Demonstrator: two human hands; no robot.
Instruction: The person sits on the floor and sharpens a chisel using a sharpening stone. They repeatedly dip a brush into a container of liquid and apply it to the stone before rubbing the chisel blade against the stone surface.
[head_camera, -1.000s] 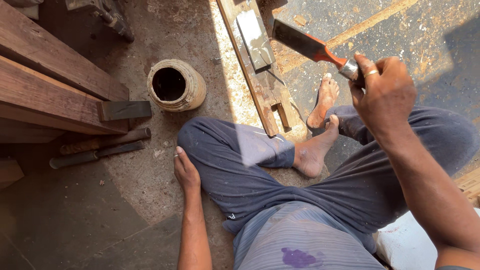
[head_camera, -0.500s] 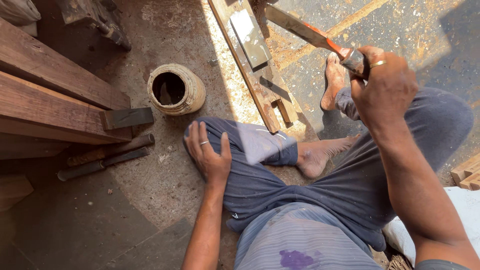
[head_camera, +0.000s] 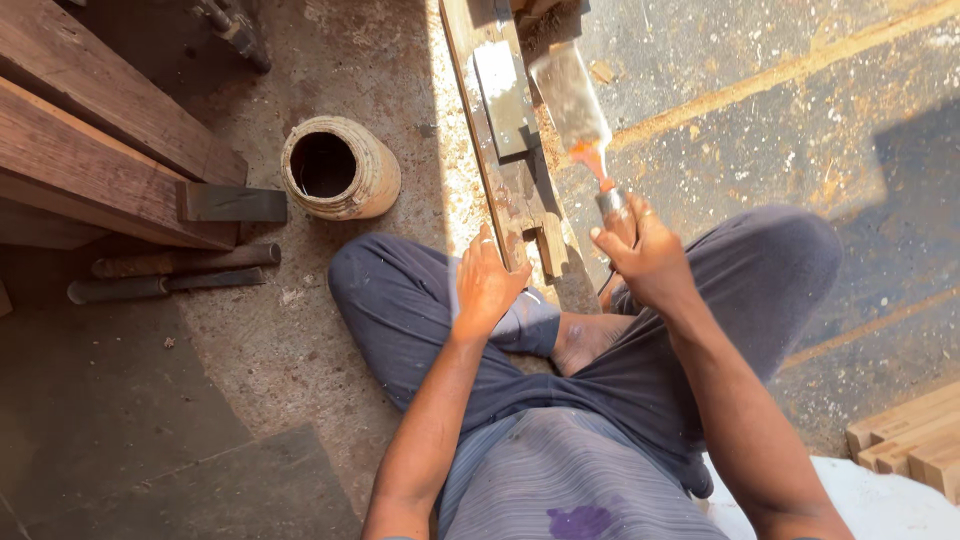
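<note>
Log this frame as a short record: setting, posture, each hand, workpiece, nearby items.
setting: dusty concrete floor, partly sunlit
posture: person seated on the floor, knees bent
left hand: rests at the near end of the wooden plank
right hand: grips a broad chisel with an orange neck, blade blurred, over the plank
workpiece: long narrow plank lying away from the person
nearby: open cylindrical jar; stacked timber beams; two dark rods

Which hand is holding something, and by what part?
Right hand holds a chisel by its handle end. Left hand holds nothing; it rests on the plank.
</note>
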